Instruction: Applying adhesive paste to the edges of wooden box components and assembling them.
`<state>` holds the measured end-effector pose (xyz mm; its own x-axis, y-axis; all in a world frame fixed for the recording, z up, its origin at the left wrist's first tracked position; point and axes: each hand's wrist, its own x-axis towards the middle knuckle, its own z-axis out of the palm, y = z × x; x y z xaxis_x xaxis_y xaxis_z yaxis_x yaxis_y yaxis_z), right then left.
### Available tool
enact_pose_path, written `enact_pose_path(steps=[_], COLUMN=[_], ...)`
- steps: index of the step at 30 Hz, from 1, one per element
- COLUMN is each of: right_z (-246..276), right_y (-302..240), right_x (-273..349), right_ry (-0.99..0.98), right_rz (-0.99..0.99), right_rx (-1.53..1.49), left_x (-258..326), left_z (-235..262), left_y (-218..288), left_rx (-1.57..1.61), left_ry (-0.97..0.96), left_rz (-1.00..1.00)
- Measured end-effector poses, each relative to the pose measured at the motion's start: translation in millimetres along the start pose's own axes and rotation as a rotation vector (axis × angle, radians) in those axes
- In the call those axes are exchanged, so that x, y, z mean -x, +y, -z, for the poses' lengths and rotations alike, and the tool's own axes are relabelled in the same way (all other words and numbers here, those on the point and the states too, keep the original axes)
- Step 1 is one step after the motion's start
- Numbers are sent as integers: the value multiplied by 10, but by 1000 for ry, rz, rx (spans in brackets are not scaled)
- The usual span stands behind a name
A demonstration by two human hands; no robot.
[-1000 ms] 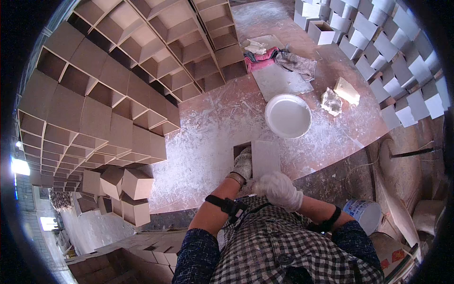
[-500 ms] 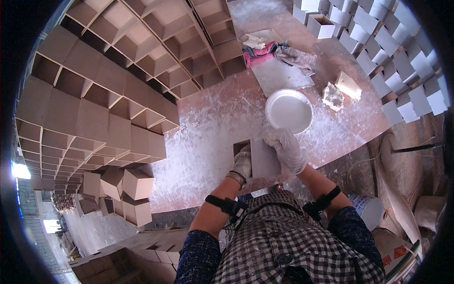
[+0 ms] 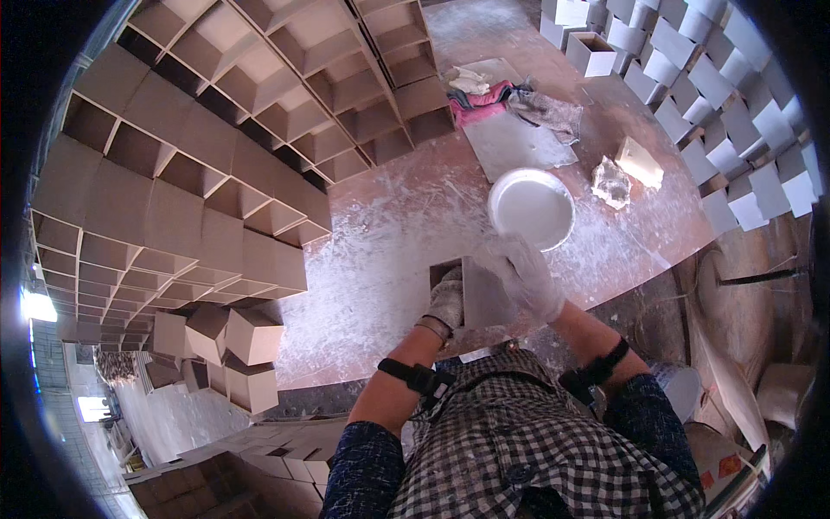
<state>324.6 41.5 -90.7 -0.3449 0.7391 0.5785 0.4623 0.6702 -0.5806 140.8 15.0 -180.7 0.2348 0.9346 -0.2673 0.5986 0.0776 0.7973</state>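
Note:
A small grey-brown open box is tilted in front of my body. My gloved left hand reaches into its open side and holds it from within; the fingertips are hidden inside. Against the right side of the box lies my right hand, in a whitish glove and smeared by motion. Whether its fingers press anything on the box wall I cannot make out. Just beyond the right hand sits a round white basin with white stuff in it.
Box stacks rise along the left, with loose boxes at their near end. White boxes are piled at the far right. Cloths lie on a board; two pale chunks sit right of the basin on the whitened tabletop.
My right hand has shifted slightly along the right side of the box and is more blurred. My left hand stays inside the box. The whole view has shifted a little.

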Motion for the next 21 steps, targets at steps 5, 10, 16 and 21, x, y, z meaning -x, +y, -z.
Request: enact_pose_path(steps=[5,10,16,21], right_z=[-179,18,285,561], right_y=[-90,-603,-511,-506], right_x=[-177,419,952,1028], right_ry=[-185,-459,-587,-71], right_rz=[-147,-65,-25,-784], right_rx=[26,52,-214,-623], left_x=[-61,-22,-158,-18], left_z=[148,-38,-139,243], left_y=[250,-156,-385,64], left_rx=[-482,-253,624,351], left_ry=[-167,-22,8,-33], left_rz=[-53,-121,224,331])
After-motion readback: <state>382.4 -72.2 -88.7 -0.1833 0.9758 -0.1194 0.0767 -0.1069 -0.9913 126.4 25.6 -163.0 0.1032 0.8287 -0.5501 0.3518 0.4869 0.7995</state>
